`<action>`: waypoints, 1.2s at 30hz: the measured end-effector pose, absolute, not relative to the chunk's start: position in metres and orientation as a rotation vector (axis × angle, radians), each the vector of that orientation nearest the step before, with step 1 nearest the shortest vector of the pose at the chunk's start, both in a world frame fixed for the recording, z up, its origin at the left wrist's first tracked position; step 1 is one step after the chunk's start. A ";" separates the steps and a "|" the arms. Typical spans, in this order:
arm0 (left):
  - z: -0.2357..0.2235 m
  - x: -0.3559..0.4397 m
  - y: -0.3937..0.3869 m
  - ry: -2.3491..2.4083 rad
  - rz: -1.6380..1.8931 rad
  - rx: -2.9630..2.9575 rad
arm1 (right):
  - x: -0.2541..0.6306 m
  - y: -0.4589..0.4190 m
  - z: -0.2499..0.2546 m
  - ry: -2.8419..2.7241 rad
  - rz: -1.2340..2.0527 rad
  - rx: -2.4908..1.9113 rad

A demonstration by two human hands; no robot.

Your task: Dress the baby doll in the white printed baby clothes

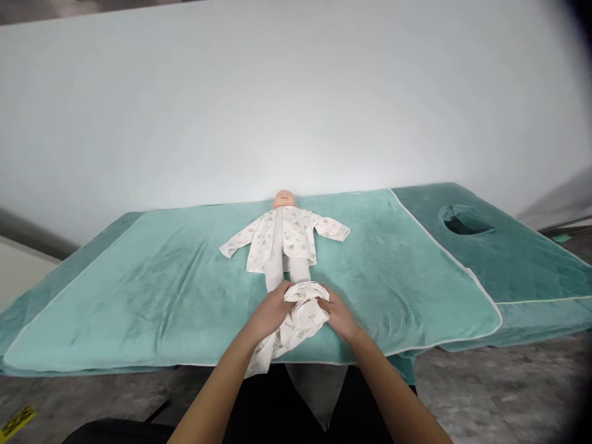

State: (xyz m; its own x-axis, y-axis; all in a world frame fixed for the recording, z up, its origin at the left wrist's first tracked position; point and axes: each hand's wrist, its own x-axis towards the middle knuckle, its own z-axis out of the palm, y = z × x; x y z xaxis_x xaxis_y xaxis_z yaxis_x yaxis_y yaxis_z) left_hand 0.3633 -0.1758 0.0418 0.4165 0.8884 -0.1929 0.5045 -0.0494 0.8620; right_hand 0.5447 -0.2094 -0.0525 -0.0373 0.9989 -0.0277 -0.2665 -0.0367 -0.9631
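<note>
A doll (284,199) lies on its back on a bed (522,262), its head close to the pale wall (296,98) and its legs pointing towards the person. Between the hands, at the ends of the doll's legs, is a white printed garment (303,322), gathered into a bunch with part of it trailing down over the near edge of the bed. The left hand (272,307) has its grip closed on one side of the bunched cloth, and the right hand (340,314) has its grip closed on the other side, thumb over the fabric. The cloth and fingers hide the doll's feet, so whether they are inside the garment cannot be told. The doll's torso is inside a white printed jacket (300,231), open down the front over a plain pale layer (277,237); its sleeves spread out to both sides, and what they hold is hidden. Beneath doll and clothing, a light green cover (139,296) with a white border lies over the darker green bed, creased in places. Well apart to the right, a round opening (466,220) in the bed shows a dark interior. On the floor (494,382), at the lower left, is a yellow-and-black marking (18,422).
</note>
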 end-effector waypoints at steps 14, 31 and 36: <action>0.040 0.384 -0.101 1.322 0.807 1.536 | 0.557 -0.169 -0.052 -1.103 1.185 -1.187; 0.054 0.370 -0.140 1.214 0.318 1.893 | 0.567 -0.155 -0.060 -1.085 1.131 -1.128; 0.037 0.374 -0.157 1.113 0.540 1.766 | 0.571 -0.157 -0.057 -0.871 1.381 -0.876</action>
State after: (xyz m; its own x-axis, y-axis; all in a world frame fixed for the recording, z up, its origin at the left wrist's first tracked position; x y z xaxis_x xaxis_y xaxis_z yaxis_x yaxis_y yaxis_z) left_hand 0.3737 -0.1566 0.0370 0.4892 0.8650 -0.1117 0.4476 -0.1391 0.8833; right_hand 0.5708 -0.1573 -0.0569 0.0072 1.0000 0.0009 -0.4314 0.0039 -0.9022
